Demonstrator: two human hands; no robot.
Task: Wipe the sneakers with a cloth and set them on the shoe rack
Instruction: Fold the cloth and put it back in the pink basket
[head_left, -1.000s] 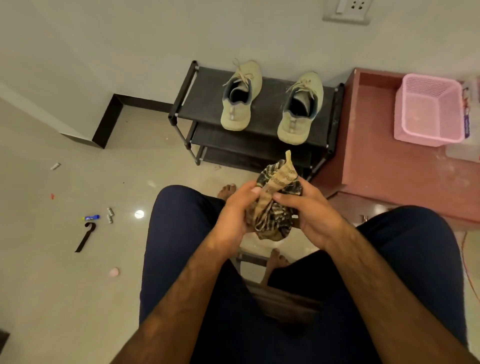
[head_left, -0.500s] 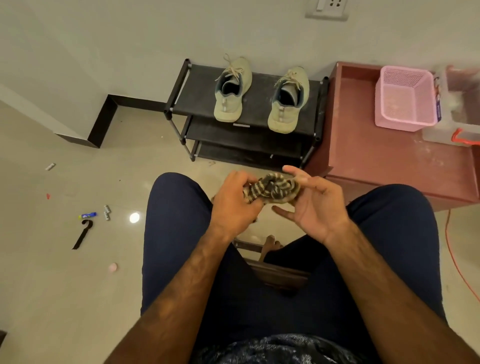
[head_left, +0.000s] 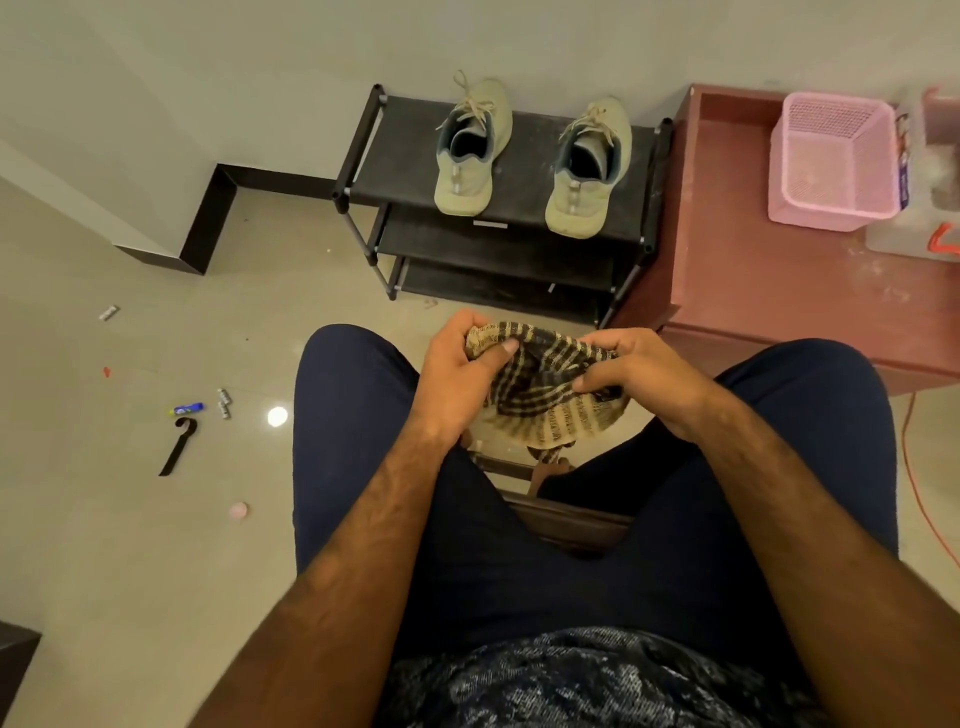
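sneakers (head_left: 466, 161), pale green knit, set at front edge of black tiered shoe rack (head_left: 524, 150); striped woven cloth (head_left: 540, 387) gripped by left hand (head_left: 457, 376), right hand (head_left: 636, 374); task judged done.

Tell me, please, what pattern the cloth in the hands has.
The cloth is striped, dark bands alternating with beige, seen best in the head view.

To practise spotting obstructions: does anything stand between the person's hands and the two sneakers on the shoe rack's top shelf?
Nothing visible does. The left hand and right hand grip the striped cloth; only floor lies between them and the sneakers on the shoe rack.
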